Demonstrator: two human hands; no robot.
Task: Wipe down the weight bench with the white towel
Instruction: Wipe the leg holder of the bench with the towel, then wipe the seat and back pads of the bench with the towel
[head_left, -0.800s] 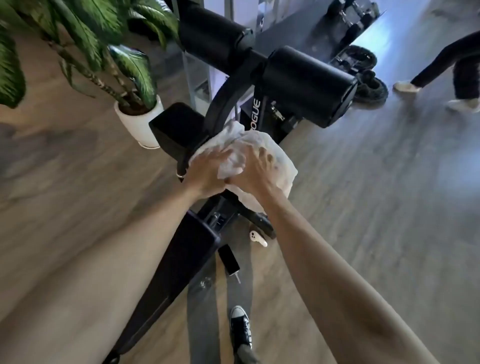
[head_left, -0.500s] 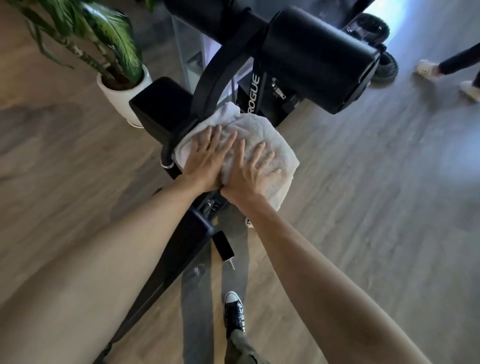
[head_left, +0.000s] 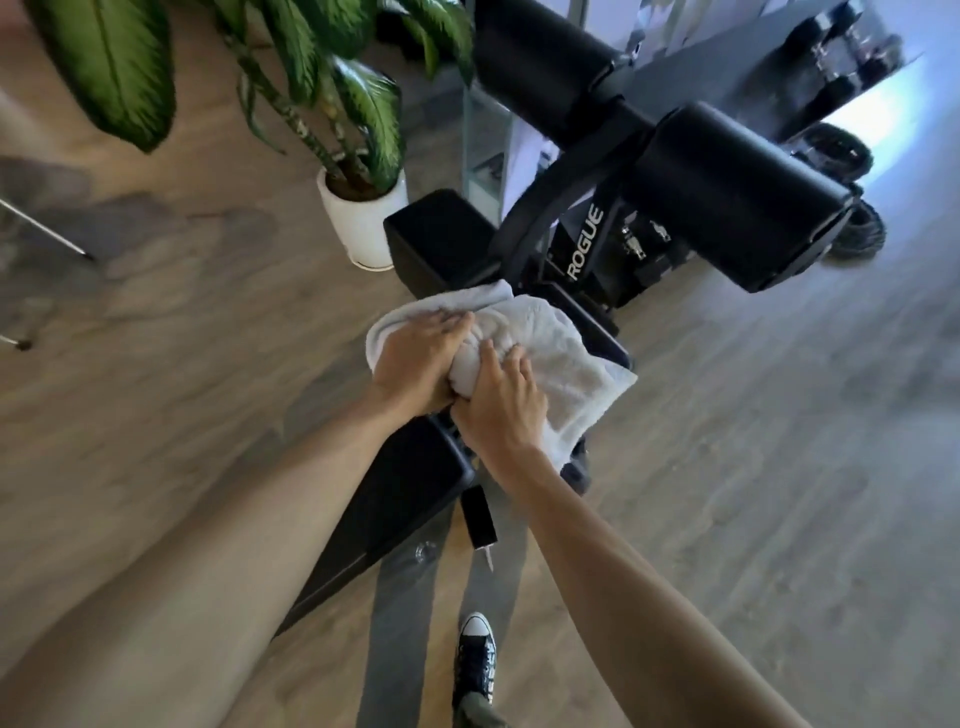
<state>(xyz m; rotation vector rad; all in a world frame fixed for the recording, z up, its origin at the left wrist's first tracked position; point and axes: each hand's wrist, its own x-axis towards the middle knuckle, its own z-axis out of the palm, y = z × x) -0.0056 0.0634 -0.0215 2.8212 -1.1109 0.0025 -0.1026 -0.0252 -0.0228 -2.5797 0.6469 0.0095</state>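
The white towel (head_left: 561, 364) lies bunched over the seat pad of the black weight bench (head_left: 395, 499). My left hand (head_left: 415, 358) presses flat on the towel's left part, fingers together. Beside it, my right hand (head_left: 498, 405) grips a raised fold of the towel with curled fingers. The two hands touch at the wrists. Most of the seat pad is hidden under the towel; its right corner (head_left: 613, 348) shows. Beyond stand the bench's black roller pads (head_left: 737, 197) and the upright marked ROGUE (head_left: 584, 244).
A potted plant in a white pot (head_left: 363, 223) stands left of the bench's far end. Dumbbells (head_left: 841, 57) and weight plates (head_left: 852, 234) lie at the back right. My black sneaker (head_left: 475, 660) is on the wood floor below. A black bench foot (head_left: 478, 517) juts out.
Both hands lay flat with spread fingers half a second ago; now the fingers have drawn in and bunched the towel. The towel and hands have slid back toward me along the seat.
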